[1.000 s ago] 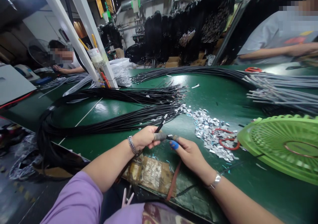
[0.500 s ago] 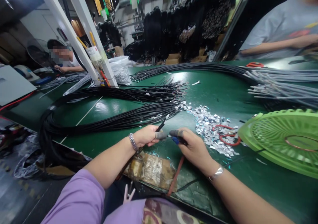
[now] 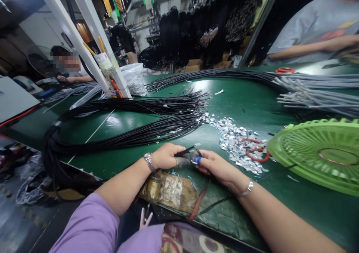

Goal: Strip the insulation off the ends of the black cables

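Note:
My left hand (image 3: pixel 167 156) is closed around a black cable (image 3: pixel 185 151), whose end sticks out past the thumb toward the right. A grey covering wraps one of its fingertips. Close beside it, my right hand (image 3: pixel 211 162) has its fingers pinched together at the cable's tip. A blue band (image 3: pixel 197 160) circles one finger of that hand. What lies between the right fingertips is too small and blurred to name. Beneath the hands, a taped cardboard piece (image 3: pixel 179 191) lies at the table's near edge.
Bundles of black cables (image 3: pixel 134 135) curve across the green table (image 3: pixel 238 96). Right of my hands lie foil scraps (image 3: pixel 232 141) and red-handled scissors (image 3: pixel 256 156). A green fan (image 3: pixel 316 152) stands at the right, grey cables (image 3: pixel 308 90) behind it. Two other people sit across the table.
My right hand has turned, and its blue-banded finger now shows at the cable tip. The cable end in my left hand has tipped from steep to flatter, pointing right.

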A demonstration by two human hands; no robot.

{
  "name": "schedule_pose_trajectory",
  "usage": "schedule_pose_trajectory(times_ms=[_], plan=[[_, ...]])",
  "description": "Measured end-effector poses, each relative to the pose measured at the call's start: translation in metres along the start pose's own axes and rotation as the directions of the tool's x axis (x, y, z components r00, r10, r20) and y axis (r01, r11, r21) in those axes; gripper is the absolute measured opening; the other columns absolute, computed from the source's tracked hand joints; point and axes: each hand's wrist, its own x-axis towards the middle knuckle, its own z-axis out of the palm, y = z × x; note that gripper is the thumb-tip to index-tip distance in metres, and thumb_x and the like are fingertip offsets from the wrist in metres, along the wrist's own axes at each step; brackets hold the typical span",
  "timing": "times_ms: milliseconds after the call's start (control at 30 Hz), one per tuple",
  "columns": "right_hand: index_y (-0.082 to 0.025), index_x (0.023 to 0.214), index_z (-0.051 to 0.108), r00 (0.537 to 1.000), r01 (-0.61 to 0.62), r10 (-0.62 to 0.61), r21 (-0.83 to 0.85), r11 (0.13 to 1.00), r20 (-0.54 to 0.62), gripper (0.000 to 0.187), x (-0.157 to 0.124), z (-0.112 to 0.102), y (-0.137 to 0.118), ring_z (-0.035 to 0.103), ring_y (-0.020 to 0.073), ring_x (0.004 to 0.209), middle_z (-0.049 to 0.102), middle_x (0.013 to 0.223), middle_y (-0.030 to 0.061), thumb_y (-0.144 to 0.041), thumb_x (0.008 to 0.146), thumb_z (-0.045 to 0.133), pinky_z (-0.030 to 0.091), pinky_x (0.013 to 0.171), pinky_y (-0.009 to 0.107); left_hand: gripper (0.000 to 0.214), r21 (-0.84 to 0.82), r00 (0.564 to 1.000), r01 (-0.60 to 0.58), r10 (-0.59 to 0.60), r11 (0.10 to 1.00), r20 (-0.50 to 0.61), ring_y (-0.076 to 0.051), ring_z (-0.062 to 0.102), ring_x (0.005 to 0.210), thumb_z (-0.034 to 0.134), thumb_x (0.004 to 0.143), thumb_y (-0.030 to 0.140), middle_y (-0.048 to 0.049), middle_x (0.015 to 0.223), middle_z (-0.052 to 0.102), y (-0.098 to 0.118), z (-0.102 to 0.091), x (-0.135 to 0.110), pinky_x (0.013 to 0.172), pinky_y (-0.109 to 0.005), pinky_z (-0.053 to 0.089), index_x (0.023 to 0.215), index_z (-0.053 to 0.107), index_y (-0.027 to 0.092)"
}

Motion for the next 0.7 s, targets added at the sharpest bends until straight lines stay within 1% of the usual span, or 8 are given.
schedule_pose_trajectory(times_ms=[67, 133, 233, 333, 467, 567, 633, 700], plan=[[-0.018, 0.063, 0.051, 1.0, -0.005, 0.002, 0.149, 0.989, 0.019, 0.028, -0.001, 0.003, 0.0, 0.028, 0.0038, 0.04, 0.046, 0.052, -0.0067, -0.039, 0.064, 0.068, 0.019, 0.039, 0.02, 0.016, -0.129, 0.997, 0.069, -0.072, 0.989, -0.017, -0.008, 0.046, 0.048, 0.055, 0.08, 0.032, 0.0021, 0.059, 0.055, 0.0, 0.002, 0.001, 0.049, -0.02, 0.036, 0.076, 0.055, 0.016], [-0.017, 0.065, 0.051, 1.0, 0.006, -0.003, 0.271, 0.963, -0.013, 0.03, 0.0, 0.007, 0.0, 0.028, 0.003, 0.04, 0.047, 0.054, -0.0065, -0.04, 0.063, 0.071, 0.018, 0.038, 0.019, 0.016, -0.14, 0.988, 0.098, -0.113, 0.985, -0.102, -0.008, 0.046, 0.047, 0.054, 0.081, 0.032, 0.0021, 0.06, 0.055, 0.0, 0.005, 0.003, 0.048, -0.02, 0.036, 0.078, 0.054, 0.016], [-0.017, 0.065, 0.05, 0.996, 0.011, 0.024, 0.372, 0.928, -0.089, 0.034, 0.001, 0.013, 0.001, 0.029, 0.0024, 0.041, 0.048, 0.056, -0.006, -0.041, 0.06, 0.074, 0.019, 0.038, 0.018, 0.02, 0.071, 0.96, 0.074, -0.052, 0.995, -0.276, -0.009, 0.045, 0.052, 0.055, 0.081, 0.032, 0.0015, 0.06, 0.054, 0.001, 0.01, 0.005, 0.051, -0.021, 0.034, 0.07, 0.051, 0.016], [-0.017, 0.065, 0.05, 0.99, 0.008, 0.049, 0.395, 0.918, -0.132, 0.034, 0.002, 0.016, 0.002, 0.03, 0.0021, 0.041, 0.048, 0.056, -0.0057, -0.041, 0.059, 0.075, 0.019, 0.038, 0.017, 0.02, 0.342, 0.93, 0.123, 0.012, 0.932, -0.366, -0.01, 0.044, 0.055, 0.054, 0.081, 0.031, 0.0009, 0.06, 0.052, 0.004, 0.014, 0.006, 0.053, -0.022, 0.031, 0.067, 0.05, 0.016], [-0.017, 0.064, 0.05, 0.984, 0.004, 0.067, 0.4, 0.916, -0.164, 0.032, 0.002, 0.017, 0.002, 0.03, 0.0022, 0.041, 0.048, 0.055, -0.0057, -0.037, 0.058, 0.074, 0.019, 0.038, 0.017, 0.008, 0.547, 0.942, 0.196, 0.0, 0.814, -0.337, -0.014, 0.051, 0.059, 0.052, 0.078, 0.022, -0.0013, 0.065, 0.058, 0.01, 0.017, 0.004, 0.055, -0.024, 0.032, 0.073, 0.055, 0.017], [-0.017, 0.063, 0.049, 0.984, -0.011, 0.084, 0.412, 0.911, -0.159, 0.031, 0.001, 0.018, 0.002, 0.029, 0.0021, 0.04, 0.047, 0.054, -0.006, -0.036, 0.058, 0.074, 0.017, 0.038, 0.016, 0.008, 0.627, 0.951, 0.227, -0.031, 0.745, -0.307, -0.017, 0.057, 0.067, 0.051, 0.074, 0.017, -0.0035, 0.072, 0.063, 0.013, 0.016, 0.002, 0.058, -0.025, 0.034, 0.078, 0.058, 0.018], [-0.017, 0.063, 0.05, 0.988, -0.021, 0.08, 0.405, 0.914, -0.13, 0.031, 0.0, 0.018, 0.001, 0.029, 0.002, 0.04, 0.046, 0.053, -0.0059, -0.035, 0.058, 0.075, 0.017, 0.038, 0.016, 0.011, 0.641, 0.947, 0.259, -0.061, 0.723, -0.314, -0.018, 0.059, 0.071, 0.051, 0.072, 0.016, -0.0044, 0.076, 0.065, 0.013, 0.015, 0.003, 0.059, -0.026, 0.036, 0.08, 0.06, 0.018], [-0.017, 0.062, 0.051, 0.991, -0.004, 0.056, 0.397, 0.918, -0.12, 0.031, -0.001, 0.016, 0.0, 0.029, 0.002, 0.04, 0.047, 0.053, -0.0057, -0.035, 0.058, 0.076, 0.018, 0.038, 0.017, 0.008, 0.593, 0.935, 0.287, -0.086, 0.752, -0.344, -0.018, 0.059, 0.069, 0.052, 0.074, 0.018, -0.0044, 0.074, 0.065, 0.01, 0.012, 0.004, 0.058, -0.025, 0.036, 0.078, 0.059, 0.018]])
